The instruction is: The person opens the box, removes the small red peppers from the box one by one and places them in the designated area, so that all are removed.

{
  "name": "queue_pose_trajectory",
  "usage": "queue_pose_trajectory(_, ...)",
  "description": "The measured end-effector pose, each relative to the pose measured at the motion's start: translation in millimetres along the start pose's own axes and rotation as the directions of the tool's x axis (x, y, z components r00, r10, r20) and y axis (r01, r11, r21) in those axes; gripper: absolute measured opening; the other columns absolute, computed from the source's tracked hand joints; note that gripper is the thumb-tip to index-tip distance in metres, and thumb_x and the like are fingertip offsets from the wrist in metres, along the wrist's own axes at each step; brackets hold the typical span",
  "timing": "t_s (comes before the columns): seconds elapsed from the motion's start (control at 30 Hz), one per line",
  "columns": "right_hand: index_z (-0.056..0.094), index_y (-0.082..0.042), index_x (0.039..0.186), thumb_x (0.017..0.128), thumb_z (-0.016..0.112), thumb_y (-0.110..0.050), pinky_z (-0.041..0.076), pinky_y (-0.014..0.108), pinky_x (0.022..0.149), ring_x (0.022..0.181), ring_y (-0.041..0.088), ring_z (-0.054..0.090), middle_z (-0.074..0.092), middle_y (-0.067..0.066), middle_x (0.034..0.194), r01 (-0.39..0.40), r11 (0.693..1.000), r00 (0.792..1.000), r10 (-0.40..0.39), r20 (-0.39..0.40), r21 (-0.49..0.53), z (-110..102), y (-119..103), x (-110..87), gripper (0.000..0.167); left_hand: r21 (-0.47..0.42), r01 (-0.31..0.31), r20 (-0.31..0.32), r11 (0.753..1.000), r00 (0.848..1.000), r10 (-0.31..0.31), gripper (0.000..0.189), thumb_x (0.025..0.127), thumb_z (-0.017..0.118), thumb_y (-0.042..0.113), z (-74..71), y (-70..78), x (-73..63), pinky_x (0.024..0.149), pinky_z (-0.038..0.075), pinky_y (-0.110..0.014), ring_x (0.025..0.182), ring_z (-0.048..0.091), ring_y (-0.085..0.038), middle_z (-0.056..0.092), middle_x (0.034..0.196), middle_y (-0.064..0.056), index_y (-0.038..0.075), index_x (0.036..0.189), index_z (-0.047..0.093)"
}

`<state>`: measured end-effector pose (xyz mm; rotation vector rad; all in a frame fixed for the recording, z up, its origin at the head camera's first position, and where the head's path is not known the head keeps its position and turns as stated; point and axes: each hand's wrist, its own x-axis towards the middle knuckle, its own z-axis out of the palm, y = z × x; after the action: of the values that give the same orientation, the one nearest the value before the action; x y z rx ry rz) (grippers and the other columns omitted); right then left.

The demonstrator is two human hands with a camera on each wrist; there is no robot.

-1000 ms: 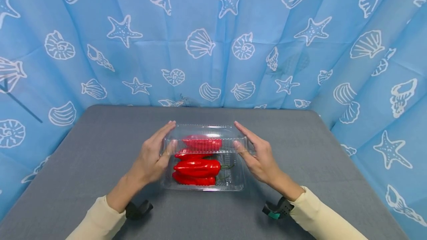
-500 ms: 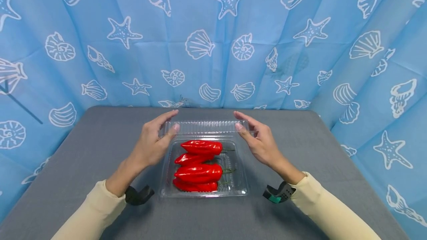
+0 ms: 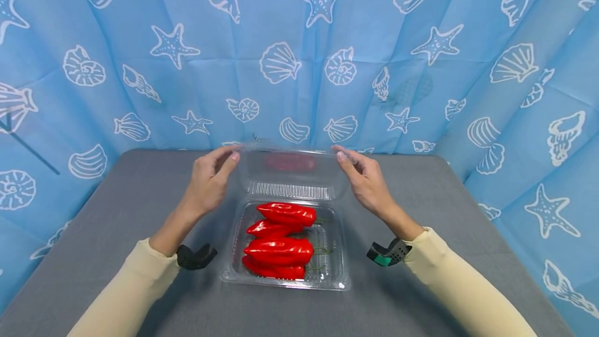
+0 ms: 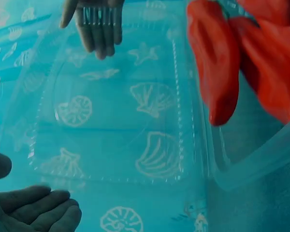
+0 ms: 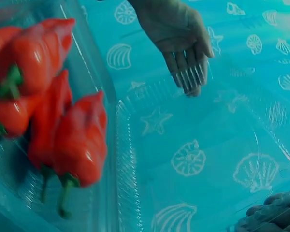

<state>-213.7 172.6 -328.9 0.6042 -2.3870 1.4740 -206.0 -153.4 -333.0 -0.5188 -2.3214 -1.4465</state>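
A clear plastic clamshell container [image 3: 285,285] sits on the grey table with its hinged lid [image 3: 290,181] raised and leaning toward the back. Several glossy red peppers [image 3: 278,250] with green stems lie side by side in the base. My left hand [image 3: 208,183] holds the lid at its upper left corner, thumb in front and fingers behind. At the opposite upper corner my right hand [image 3: 367,183] holds it the same way. Through the clear lid, the left wrist view shows the right fingers [image 4: 102,36] straight behind the ribbed rim.
The grey tabletop [image 3: 140,191] stretches around the container. Behind it and at both sides hangs a blue curtain [image 3: 299,103] with white shells and starfish. Black wrist straps [image 3: 196,257] sit below cream sleeves [image 3: 140,280].
The lid has swung up and back, away from me, uncovering the peppers. Both hands have moved back with it. The base has slid slightly toward me.
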Motion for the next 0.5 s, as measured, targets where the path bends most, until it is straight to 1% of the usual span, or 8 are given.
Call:
queue_pose_trajectory(0.03,0.060,0.002,0.138,0.108,0.048,-0.019,0.049,0.034,0.093,0.100,0.019,0.064,0.070,0.018,0.101,-0.006,1.000,1.000,0.006,-0.004,0.001,-1,1,2.1,0.038,0.002,0.000,-0.006,1.000,1.000,0.001,0.037,0.106,0.051,0.016,-0.4,-0.8,0.8,0.106,0.045,-0.054,0.122,0.061,-0.035,0.064,0.132,-0.023,-0.006,0.134,0.061)
queue_pose_trajectory(0.07,0.060,0.003,0.138,0.109,0.048,-0.019,0.047,0.039,0.101,0.112,0.022,0.061,0.069,0.019,0.119,-0.013,1.000,1.000,0.013,0.000,-0.001,-1,2,4.2,0.039,0.009,-0.002,-0.012,1.000,1.000,0.002,0.037,0.106,0.050,0.016,-0.7,-1.8,1.6,0.106,0.045,-0.054,0.125,0.059,-0.035,0.062,0.135,-0.022,-0.007,0.134,0.061)
queue_pose_trajectory(0.1,0.059,0.004,0.139,0.109,0.047,-0.020,0.043,0.043,0.108,0.126,0.023,0.055,0.062,0.018,0.136,-0.016,1.000,1.000,0.016,0.004,-0.001,-1,3,6.9,0.040,0.017,-0.002,-0.016,1.000,1.000,0.002,0.038,0.107,0.049,0.017,-0.7,-3.2,2.8,0.106,0.045,-0.054,0.126,0.059,-0.035,0.062,0.135,-0.021,-0.006,0.134,0.061)
queue_pose_trajectory(0.13,0.058,0.005,0.139,0.109,0.046,-0.020,0.041,0.047,0.111,0.130,0.026,0.053,0.057,0.018,0.143,-0.018,1.000,1.000,0.018,0.012,-0.003,-1,4,9.5,0.040,0.019,-0.002,-0.015,1.000,1.000,0.002,0.038,0.107,0.049,0.017,-0.2,-4.0,3.7,0.107,0.044,-0.054,0.127,0.058,-0.035,0.061,0.136,-0.021,-0.007,0.135,0.060)
queue_pose_trajectory(0.2,0.057,0.006,0.139,0.110,0.045,-0.021,0.038,0.050,0.113,0.133,0.031,0.051,0.054,0.021,0.145,-0.025,1.000,0.999,0.026,0.023,-0.005,1,5,14.6,0.042,0.016,0.005,-0.016,1.000,1.000,-0.005,0.039,0.107,0.049,0.018,1.1,-6.1,5.7,0.107,0.044,-0.053,0.128,0.058,-0.035,0.061,0.137,-0.022,-0.007,0.135,0.059)
queue_pose_trajectory(0.27,0.057,0.007,0.139,0.110,0.044,-0.022,0.040,0.051,0.112,0.131,0.034,0.053,0.056,0.023,0.143,-0.037,0.999,0.999,0.038,0.030,-0.006,3,7,19.7,0.043,0.013,0.016,-0.017,1.000,1.000,-0.016,0.040,0.107,0.050,0.019,3.0,-8.9,7.5,0.108,0.044,-0.052,0.128,0.057,-0.035,0.061,0.137,-0.021,-0.007,0.136,0.058)
queue_pose_trajectory(0.43,0.057,0.008,0.137,0.111,0.043,-0.022,0.042,0.049,0.110,0.130,0.039,0.054,0.057,0.026,0.139,-0.068,0.997,0.997,0.067,0.029,0.032,6,14,29.7,0.043,0.009,0.029,-0.022,1.000,0.999,-0.029,0.042,0.107,0.052,0.020,7.5,-14.0,9.9,0.110,0.042,-0.049,0.132,0.055,-0.035,0.059,0.139,-0.022,-0.009,0.138,0.055)
queue_pose_trajectory(0.5,0.056,0.009,0.138,0.111,0.042,-0.022,0.041,0.048,0.112,0.132,0.039,0.053,0.056,0.026,0.141,-0.081,0.996,0.996,0.079,0.035,0.045,7,17,32.8,0.043,0.015,0.032,-0.016,0.999,0.999,-0.031,0.044,0.107,0.053,0.021,8.8,-15.2,10.6,0.112,0.041,-0.048,0.134,0.052,-0.036,0.057,0.141,-0.023,-0.009,0.140,0.054)
